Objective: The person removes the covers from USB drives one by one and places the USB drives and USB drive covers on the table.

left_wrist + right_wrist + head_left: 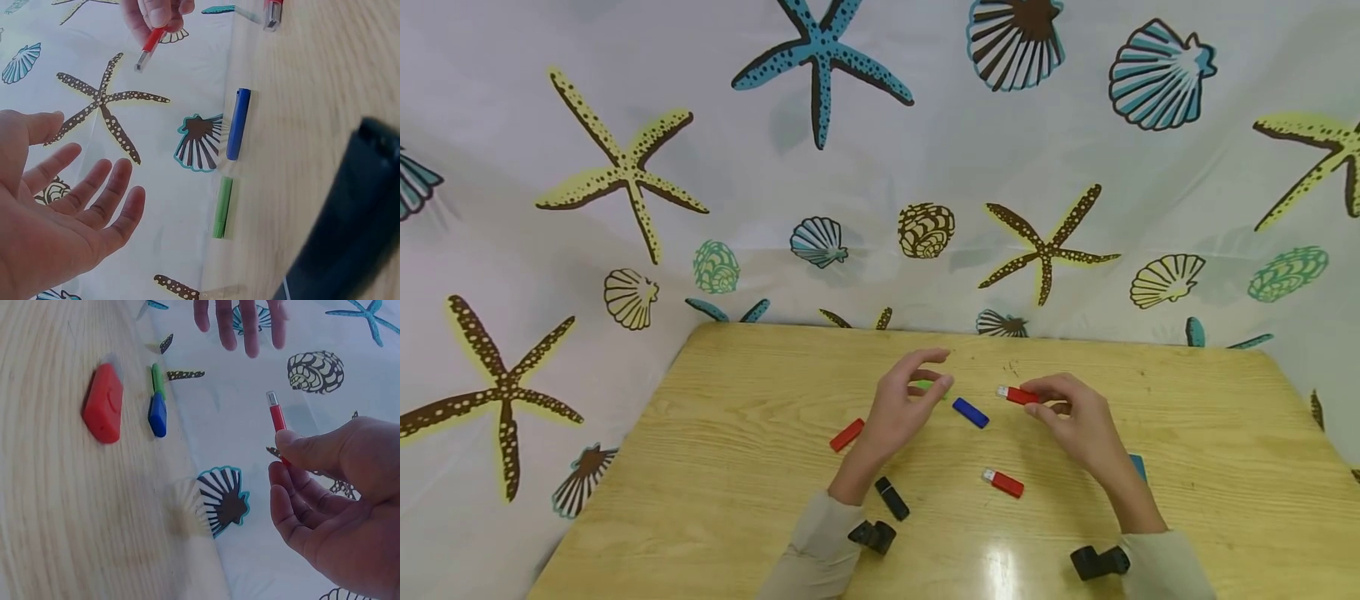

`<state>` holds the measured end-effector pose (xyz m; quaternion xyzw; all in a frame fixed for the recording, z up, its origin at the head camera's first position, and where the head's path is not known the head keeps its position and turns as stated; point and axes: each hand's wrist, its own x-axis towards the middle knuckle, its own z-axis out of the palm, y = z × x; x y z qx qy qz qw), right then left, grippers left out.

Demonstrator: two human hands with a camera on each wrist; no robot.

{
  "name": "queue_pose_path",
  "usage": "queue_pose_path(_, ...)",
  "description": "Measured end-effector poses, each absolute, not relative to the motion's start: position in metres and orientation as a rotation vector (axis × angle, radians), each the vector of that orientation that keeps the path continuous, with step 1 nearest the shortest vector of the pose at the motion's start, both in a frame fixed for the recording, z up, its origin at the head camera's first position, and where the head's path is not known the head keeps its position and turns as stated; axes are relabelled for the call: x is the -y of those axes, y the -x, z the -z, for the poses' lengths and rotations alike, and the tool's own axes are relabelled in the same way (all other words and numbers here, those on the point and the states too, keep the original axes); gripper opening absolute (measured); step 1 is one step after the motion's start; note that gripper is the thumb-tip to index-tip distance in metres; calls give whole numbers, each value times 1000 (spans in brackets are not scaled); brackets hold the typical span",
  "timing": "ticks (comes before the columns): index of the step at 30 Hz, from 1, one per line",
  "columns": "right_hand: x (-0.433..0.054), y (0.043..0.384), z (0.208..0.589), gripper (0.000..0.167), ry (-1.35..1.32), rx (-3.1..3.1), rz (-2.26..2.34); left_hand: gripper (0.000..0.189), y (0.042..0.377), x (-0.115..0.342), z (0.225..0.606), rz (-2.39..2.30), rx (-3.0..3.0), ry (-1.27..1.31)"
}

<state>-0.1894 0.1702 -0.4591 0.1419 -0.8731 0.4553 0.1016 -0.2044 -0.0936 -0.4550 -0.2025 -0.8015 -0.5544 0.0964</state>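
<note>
Between thumb and fingers my right hand (1075, 417) pinches a red USB stick (1018, 396), its metal plug bare and pointing left. My left hand (902, 408) holds nothing; in the left wrist view its fingers spread loosely. Just behind that hand, partly hidden by it in the head view, lies a green USB stick (223, 207). A blue USB stick (971, 413) lies on the table between the two hands. Nearer the front, a second red USB stick (1003, 483) shows its bare plug. Left of my left wrist is a red piece (847, 435), its kind unclear.
A black USB stick (892, 498) lies beside my left forearm. Something flat and blue (1138, 467) shows partly from behind my right wrist. The wooden table (722, 467) meets a white cloth (880, 167) printed with shells and starfish at the back and sides.
</note>
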Motion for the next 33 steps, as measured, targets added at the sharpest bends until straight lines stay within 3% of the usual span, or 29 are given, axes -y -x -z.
queue_pose_path(33,-146,176,445,24,-580,2496,-1333,23,199,73,458,1926,2334,734)
